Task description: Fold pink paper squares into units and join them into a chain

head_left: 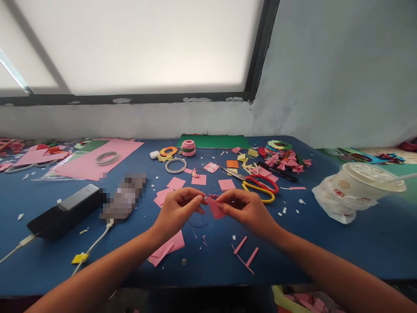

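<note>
Near the middle of the blue table [208, 265], my right hand [244, 208] pinches a small pink paper piece [215, 209] between thumb and fingers. My left hand [180, 208] is at the paper's upper left corner, its thumb and index fingertips pressed close together; whether they grip the edge is too small to tell. Pink paper squares [226, 184] lie just beyond the hands, and a stack of pink paper [169, 248] lies below my left hand. Scissors [259, 187] with red and yellow handles rest beyond my right hand. Thin folded pink strips [252, 256] lie nearer the front edge.
A white cup [361, 187] in a plastic bag stands at right. Folded paper pieces [286, 158] are piled at the back right. Tape rolls [176, 165], large pink sheets [97, 161], a black case [68, 213] and white cables [94, 245] occupy the left side.
</note>
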Demonstrator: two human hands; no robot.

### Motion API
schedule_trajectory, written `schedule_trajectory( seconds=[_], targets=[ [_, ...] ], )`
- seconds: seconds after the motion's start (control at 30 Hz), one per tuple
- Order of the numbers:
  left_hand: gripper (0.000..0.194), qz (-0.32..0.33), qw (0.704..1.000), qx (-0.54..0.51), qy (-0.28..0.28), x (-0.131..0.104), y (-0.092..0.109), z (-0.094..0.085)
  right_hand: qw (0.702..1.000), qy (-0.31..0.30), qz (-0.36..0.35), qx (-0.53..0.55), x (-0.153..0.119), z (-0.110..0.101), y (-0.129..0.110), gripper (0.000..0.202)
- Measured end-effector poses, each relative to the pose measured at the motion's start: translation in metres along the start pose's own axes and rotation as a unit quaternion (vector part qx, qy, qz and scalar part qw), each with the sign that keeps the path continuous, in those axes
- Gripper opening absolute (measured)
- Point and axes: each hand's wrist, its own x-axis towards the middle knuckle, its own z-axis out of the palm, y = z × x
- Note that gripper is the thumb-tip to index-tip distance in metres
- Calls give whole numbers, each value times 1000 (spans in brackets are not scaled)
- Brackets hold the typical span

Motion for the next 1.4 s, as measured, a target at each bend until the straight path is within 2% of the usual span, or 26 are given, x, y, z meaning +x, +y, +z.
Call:
schedule_trajectory(
  seconds=[0.2, 0.47, 0.73, 0.87, 0.97, 1.2, 1.4],
  targets=[
    [12, -21, 1000, 22, 2, 1, 4, 3, 999, 4, -20, -43, -3, 2, -2, 7],
    [14, -52, 999, -8, -2, -2, 2, 3, 999, 11, -30, -36, -4, 5, -1, 6],
    [18, -91, 995, -27, -19, 0, -1, 0, 999, 3, -13, -38, -4, 5, -1, 6],
    [17, -95, 994, -31, -50, 0, 0, 3, 998, -44, 30, -39, -4, 4, -1, 13],
    [18, -95, 991, -41, -79, -3, 1, 5, 996, -67, 32, -51, -4, 4, -1, 20],
    [15, -122, 986, -84, -75, -8, 5, 7, 1000, -13, 20, 3, -8, 11, 0, 21],
    [10, -139, 980, -127, -65, -11, 7, 8, 1000, 21, 6, 8, -11, 15, 0, 21]
  ],
)
